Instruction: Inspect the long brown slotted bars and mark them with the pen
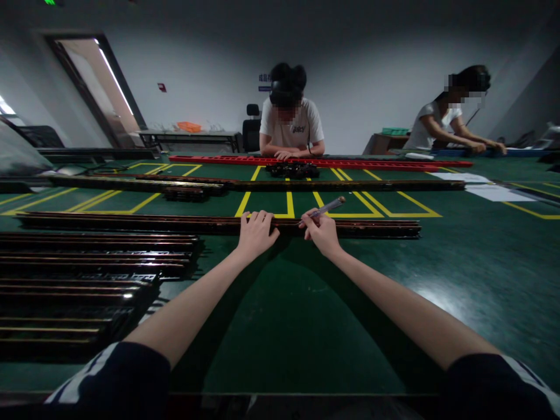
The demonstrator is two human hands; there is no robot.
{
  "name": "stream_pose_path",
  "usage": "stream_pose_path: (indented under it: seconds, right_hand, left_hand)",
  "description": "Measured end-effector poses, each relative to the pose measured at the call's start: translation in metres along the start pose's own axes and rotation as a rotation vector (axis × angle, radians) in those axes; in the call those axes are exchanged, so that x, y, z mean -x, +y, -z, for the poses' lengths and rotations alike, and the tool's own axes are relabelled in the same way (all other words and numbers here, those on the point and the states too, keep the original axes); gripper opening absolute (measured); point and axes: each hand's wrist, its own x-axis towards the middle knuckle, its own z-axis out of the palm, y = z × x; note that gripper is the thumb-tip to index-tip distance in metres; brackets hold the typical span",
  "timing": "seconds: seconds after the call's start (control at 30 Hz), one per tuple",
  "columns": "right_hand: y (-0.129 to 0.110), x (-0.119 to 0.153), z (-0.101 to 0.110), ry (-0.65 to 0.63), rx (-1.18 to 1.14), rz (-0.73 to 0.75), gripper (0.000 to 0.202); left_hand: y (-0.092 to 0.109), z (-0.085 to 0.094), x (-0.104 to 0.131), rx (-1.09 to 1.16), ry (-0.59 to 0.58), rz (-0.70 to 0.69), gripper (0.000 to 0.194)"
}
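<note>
A long dark rail (131, 222) lies across the green table in front of me. My left hand (256, 232) rests on it with fingers curled over its near edge. Just to the right, my right hand (321, 231) touches the same rail and holds a thin pen-like tool (328, 207), whose tip end points up and to the right.
Several more dark rails (87, 274) are stacked at my left. Further rails (306, 185), a long red strip (315, 161) and a pile of small black parts (293, 170) lie farther back. Two people sit across the table (459, 274). White sheets (485, 189) lie at right.
</note>
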Motion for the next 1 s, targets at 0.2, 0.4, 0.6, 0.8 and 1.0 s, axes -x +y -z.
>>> stream_pose_path:
  seconds: [0.2, 0.4, 0.6, 0.8, 1.0]
  right_hand:
    - [-0.0011, 0.0006, 0.0001, 0.006, 0.001, -0.011, 0.051]
    - [-0.0017, 0.0001, -0.0004, 0.024, 0.016, -0.017, 0.051]
    - [0.0001, -0.0001, -0.0009, 0.026, 0.006, -0.011, 0.049]
    - [0.0050, -0.0007, -0.0015, 0.062, -0.018, -0.011, 0.046]
    - [0.0044, -0.0007, -0.0007, 0.019, 0.012, -0.001, 0.045]
  left_hand:
    - [-0.0004, 0.0003, 0.0003, 0.007, 0.005, 0.021, 0.034]
    - [-0.0001, 0.0024, 0.0009, 0.017, 0.003, 0.001, 0.034]
    - [-0.0003, 0.0019, 0.0013, 0.012, -0.001, -0.009, 0.034]
    - [-0.0014, 0.0005, 0.0017, 0.017, 0.004, -0.009, 0.035]
    - [-0.0017, -0.0004, 0.0014, 0.003, 0.011, -0.004, 0.035]
